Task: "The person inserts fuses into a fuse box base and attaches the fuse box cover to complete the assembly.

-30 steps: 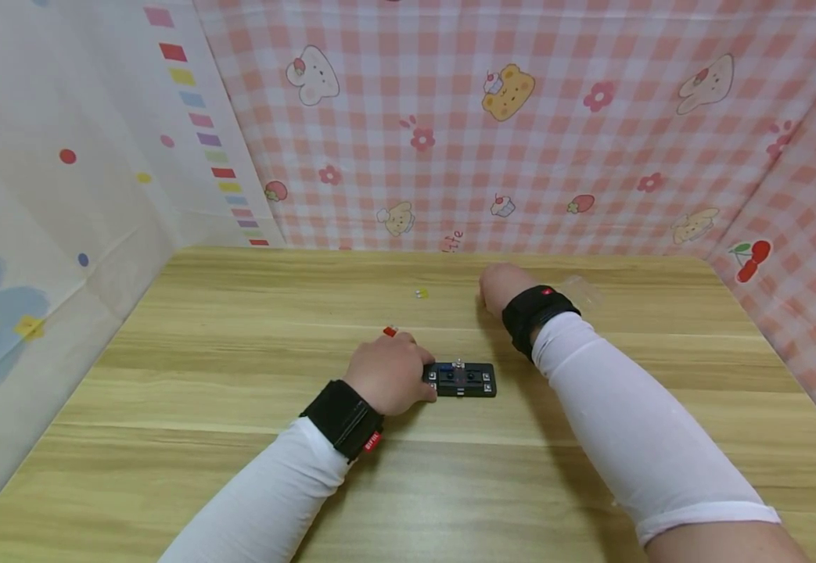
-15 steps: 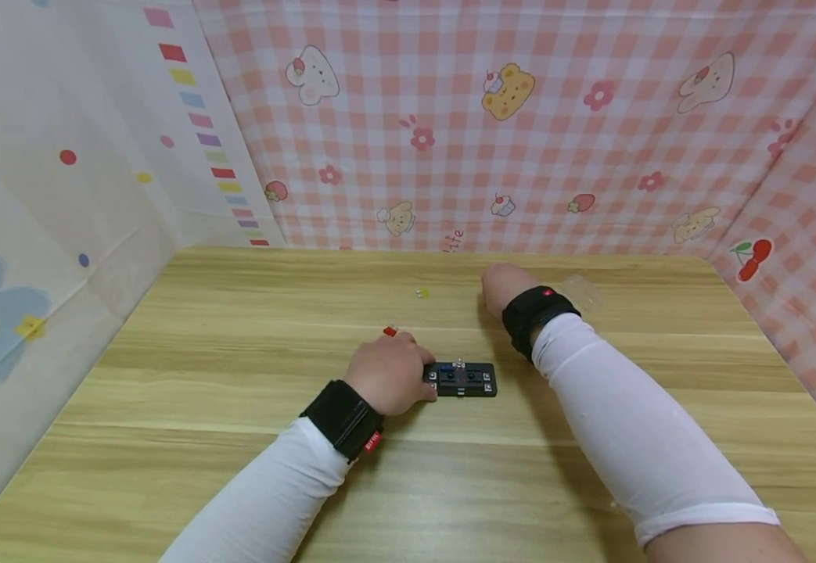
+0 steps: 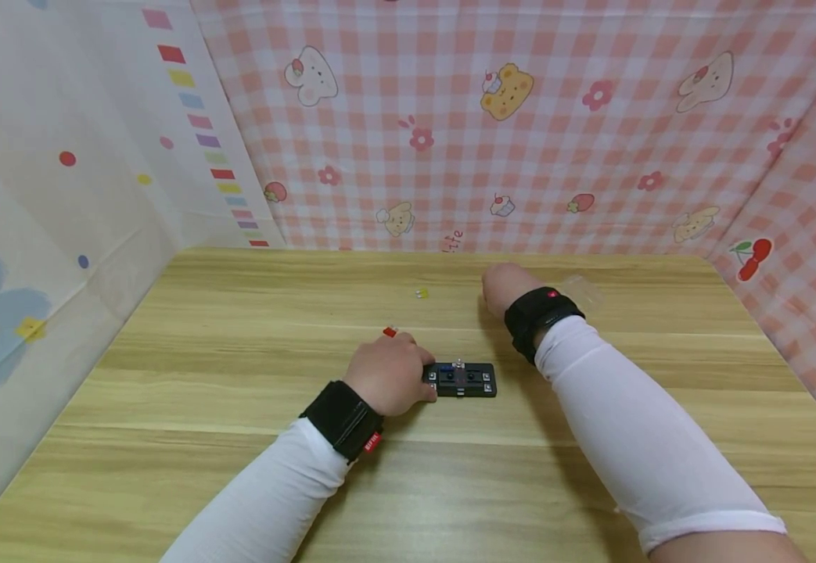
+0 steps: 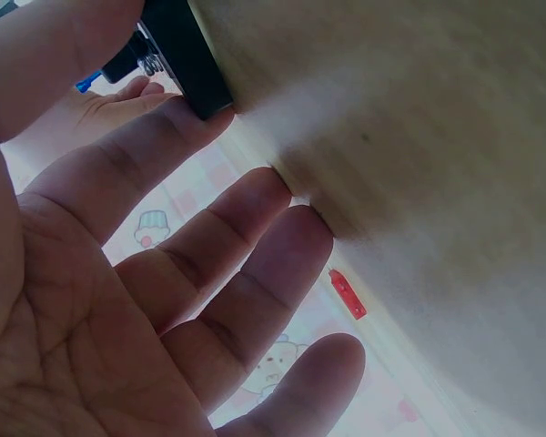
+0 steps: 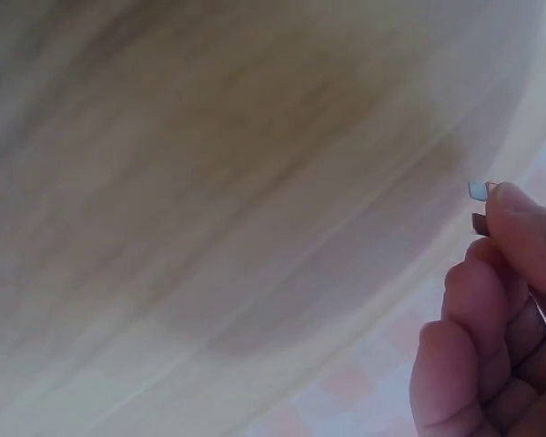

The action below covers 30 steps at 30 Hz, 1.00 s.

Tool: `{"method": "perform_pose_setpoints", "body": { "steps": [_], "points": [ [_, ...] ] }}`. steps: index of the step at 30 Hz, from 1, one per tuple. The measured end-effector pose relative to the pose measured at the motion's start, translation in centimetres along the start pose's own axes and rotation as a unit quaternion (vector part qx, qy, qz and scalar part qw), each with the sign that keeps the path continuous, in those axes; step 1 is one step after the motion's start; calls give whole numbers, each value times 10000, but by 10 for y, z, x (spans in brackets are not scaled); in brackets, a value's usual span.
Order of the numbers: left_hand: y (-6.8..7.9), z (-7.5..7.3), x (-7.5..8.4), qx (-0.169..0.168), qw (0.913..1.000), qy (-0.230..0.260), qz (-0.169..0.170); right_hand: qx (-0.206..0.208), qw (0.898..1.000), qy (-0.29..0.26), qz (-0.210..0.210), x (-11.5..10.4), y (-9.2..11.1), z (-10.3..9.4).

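My left hand (image 3: 388,375) pinches the left end of a black fuse block (image 3: 460,380) between thumb and index finger. The block lies flat on the wooden table, a clear piece standing at its middle. In the left wrist view, the block's dark edge (image 4: 187,55) sits between these two digits while the other fingers spread over the table. Farther back, my right hand (image 3: 506,287) is held near the table. The right wrist view shows its thumb and index finger pinching a blade fuse (image 5: 478,191); two metal prongs stick out, and its body is hidden by the fingers.
A red blade fuse (image 3: 390,331) lies just beyond my left fingers. A small yellow blade fuse (image 3: 422,293) lies farther back. Some clear plastic (image 3: 586,292) lies behind my right wrist. Patterned cloth walls (image 3: 520,156) border the table (image 3: 239,328) at the back and sides.
My right hand has shifted very slightly to the right. The left hand and the fuse block stay where they were.
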<state>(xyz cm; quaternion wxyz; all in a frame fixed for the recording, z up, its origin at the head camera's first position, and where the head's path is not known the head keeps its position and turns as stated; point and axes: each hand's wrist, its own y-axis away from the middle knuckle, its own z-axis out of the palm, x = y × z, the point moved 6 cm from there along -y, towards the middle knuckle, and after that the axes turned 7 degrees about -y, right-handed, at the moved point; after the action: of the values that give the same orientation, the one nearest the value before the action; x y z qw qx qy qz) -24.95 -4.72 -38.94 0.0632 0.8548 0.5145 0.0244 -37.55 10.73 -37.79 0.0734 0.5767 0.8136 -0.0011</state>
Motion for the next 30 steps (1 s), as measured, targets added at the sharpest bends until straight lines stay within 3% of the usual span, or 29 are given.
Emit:
{"method": "perform_pose_setpoints", "body": {
  "steps": [18,30],
  "points": [
    [1,0,1,82,10000,38,10,129,9966,-778,251,-8,17,-10],
    [1,-1,0,78,9999,75,-22,251,9945,-1016,44,-18,32,-14]
  ]
}}
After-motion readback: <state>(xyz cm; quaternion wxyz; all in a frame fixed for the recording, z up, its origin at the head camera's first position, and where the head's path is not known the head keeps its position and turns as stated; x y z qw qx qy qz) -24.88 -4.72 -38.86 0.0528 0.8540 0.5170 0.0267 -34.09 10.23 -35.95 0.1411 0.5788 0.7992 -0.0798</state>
